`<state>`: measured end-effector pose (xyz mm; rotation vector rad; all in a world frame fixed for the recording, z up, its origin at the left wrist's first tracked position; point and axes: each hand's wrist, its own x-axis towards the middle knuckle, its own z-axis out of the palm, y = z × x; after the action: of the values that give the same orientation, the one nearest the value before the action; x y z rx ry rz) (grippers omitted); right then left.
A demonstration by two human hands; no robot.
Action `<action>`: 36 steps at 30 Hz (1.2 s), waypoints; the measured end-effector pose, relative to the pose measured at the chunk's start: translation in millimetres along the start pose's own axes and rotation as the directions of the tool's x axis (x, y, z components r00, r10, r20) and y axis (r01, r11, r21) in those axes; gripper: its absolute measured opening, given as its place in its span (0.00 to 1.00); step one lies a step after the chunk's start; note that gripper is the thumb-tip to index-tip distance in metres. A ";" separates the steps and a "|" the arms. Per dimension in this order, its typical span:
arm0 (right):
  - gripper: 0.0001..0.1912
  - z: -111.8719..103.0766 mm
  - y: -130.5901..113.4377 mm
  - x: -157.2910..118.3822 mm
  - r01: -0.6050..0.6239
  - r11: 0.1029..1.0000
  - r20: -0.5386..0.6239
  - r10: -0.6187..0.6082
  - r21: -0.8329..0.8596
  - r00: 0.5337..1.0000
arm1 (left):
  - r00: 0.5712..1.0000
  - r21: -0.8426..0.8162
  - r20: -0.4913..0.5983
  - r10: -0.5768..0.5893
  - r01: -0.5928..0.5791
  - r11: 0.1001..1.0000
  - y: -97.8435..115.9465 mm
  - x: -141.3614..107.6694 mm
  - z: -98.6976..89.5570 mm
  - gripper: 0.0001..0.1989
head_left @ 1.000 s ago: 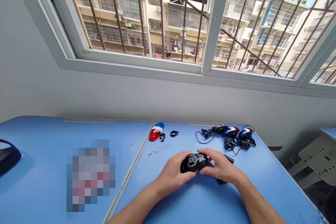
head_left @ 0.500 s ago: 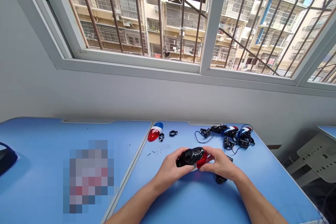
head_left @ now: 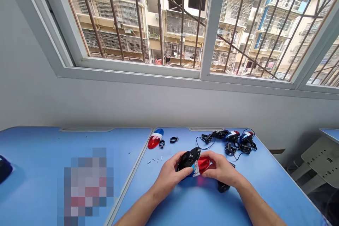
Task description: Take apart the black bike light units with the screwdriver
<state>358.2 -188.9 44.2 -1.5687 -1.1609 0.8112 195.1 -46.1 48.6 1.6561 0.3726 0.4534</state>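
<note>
Left hand (head_left: 171, 171) is gripping the black shell (head_left: 189, 159); right hand (head_left: 220, 168) is pinching the red end of the lamp cover (head_left: 203, 164). Both parts are sitting between the hands, above the tabletop (head_left: 206, 206), well in from its far edge.

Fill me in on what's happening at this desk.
A person holds a black shell in the left hand and a red, white and blue cover in the right hand, the two parts angled apart. Behind them on the blue table lie a similar cover, two black rings, a few small screws and a cluster of wired black units. Another black part sits beside the right hand.
</note>
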 end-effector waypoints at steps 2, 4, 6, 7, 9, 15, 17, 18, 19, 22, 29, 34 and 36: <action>0.22 -0.3 -0.1 -0.2 -0.007 1.000 -0.005 0.007 -0.018 1.000 | 1.000 -0.047 -0.007 -0.014 0.014 0.999 -4.0 2.3 -0.5 0.20; 0.22 -0.6 -1.5 -1.0 -0.021 0.999 -0.002 0.021 -0.041 1.000 | 0.999 -0.077 -0.022 -0.032 0.030 0.997 -7.8 4.3 -1.1 0.20; 0.21 -0.9 -3.4 -2.2 -0.039 0.996 0.008 0.040 -0.076 0.999 | 0.998 -0.091 -0.038 -0.043 0.040 0.995 -10.3 5.5 -1.9 0.21; 0.21 -0.9 -4.3 -2.8 -0.044 0.994 0.011 0.046 -0.098 0.999 | 0.998 -0.098 -0.040 -0.047 0.043 0.994 -10.8 5.6 -2.2 0.21; 0.19 -1.2 -5.2 -3.7 -0.042 0.990 0.008 0.044 -0.134 0.999 | 0.998 -0.111 -0.035 -0.052 0.047 0.993 -10.4 5.2 -2.9 0.22; 0.19 -3.6 -6.4 -3.1 -0.009 0.994 -0.022 0.007 -0.113 1.000 | 0.998 -0.139 -0.026 -0.064 0.060 0.989 -5.2 3.5 -3.5 0.25; 0.19 -5.7 -8.0 -2.4 -0.005 0.995 -0.044 0.000 -0.098 0.999 | 0.998 -0.145 -0.028 -0.064 0.059 0.988 -3.0 3.0 -3.9 0.26; 0.19 -7.0 -8.7 -2.0 -0.003 0.996 -0.061 -0.003 -0.091 0.998 | 0.997 -0.144 -0.031 -0.066 0.061 0.988 -2.0 2.6 -4.2 0.26; 0.19 -8.4 -9.1 -1.6 0.001 0.996 -0.080 -0.008 -0.086 0.997 | 0.997 -0.140 -0.036 -0.070 0.064 0.988 -1.0 2.1 -4.5 0.26; 0.19 -12.8 -7.5 -0.3 0.030 0.996 -0.146 -0.042 -0.082 0.988 | 0.994 -0.101 -0.063 -0.087 0.080 0.992 0.5 0.9 -5.6 0.24; 0.18 -15.7 3.6 3.9 0.031 0.993 -0.340 -0.067 -0.111 0.938 | 0.994 0.084 -0.106 -0.040 0.049 0.995 -6.5 3.1 -4.9 0.18; 0.19 -15.4 8.7 5.2 0.033 0.992 -0.414 -0.079 -0.119 0.907 | 0.995 0.327 -0.092 0.025 0.007 0.945 -4.0 -0.5 -1.2 0.15; 0.19 -14.8 9.9 5.8 0.035 0.992 -0.427 -0.084 -0.121 0.900 | 0.992 0.395 -0.110 0.068 -0.019 0.918 -2.0 -1.5 0.1 0.15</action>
<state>376.3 -188.7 39.3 -1.6873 -0.9315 0.3323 193.8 -46.7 46.5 2.0369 0.5456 0.5396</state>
